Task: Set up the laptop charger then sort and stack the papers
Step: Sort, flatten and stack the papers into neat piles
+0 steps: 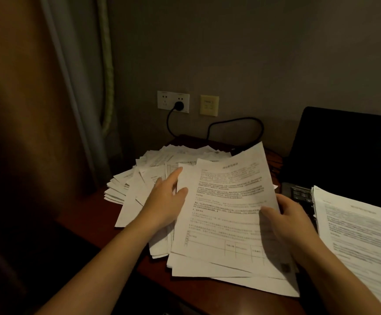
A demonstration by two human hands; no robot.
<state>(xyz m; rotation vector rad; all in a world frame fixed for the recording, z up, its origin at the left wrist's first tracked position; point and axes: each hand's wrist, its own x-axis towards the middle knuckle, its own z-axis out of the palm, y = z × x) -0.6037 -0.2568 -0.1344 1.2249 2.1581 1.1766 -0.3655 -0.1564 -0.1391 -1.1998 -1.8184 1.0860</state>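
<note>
Head camera looks down at your desk [89, 221], with a curtain [71, 87] hanging beyond its left edge. Spread across the left half of the desk is a loose pile of papers [139, 176], fanned out and overlapping, reaching from the back edge near the wall down toward the front edge. Your left hand [164, 201] lies over this pile, its thumb set on the left edge of a printed sheet [226, 201] while the forefinger runs straight along that edge and the other fingers pass behind the paper, so it is pinching the sheet. On the wall above the back edge of the desk a white socket [173, 101] carries a black plug [179, 105], and just beside it to the right is a yellowish wall plate [209, 105]. The sheet is raised and tilted, its top corner standing above the pile and its lower part resting on more papers near the front edge. A black cable [237, 120] loops up behind the sheet's top corner. Your right hand [287, 217] grips the sheet's right edge, thumb on the printed face and fingers curled underneath. At the right end of the desk the laptop [344, 151] stands open with a dark screen, and a neater stack of papers [362, 235] lies over most of its keyboard [301, 194].
</note>
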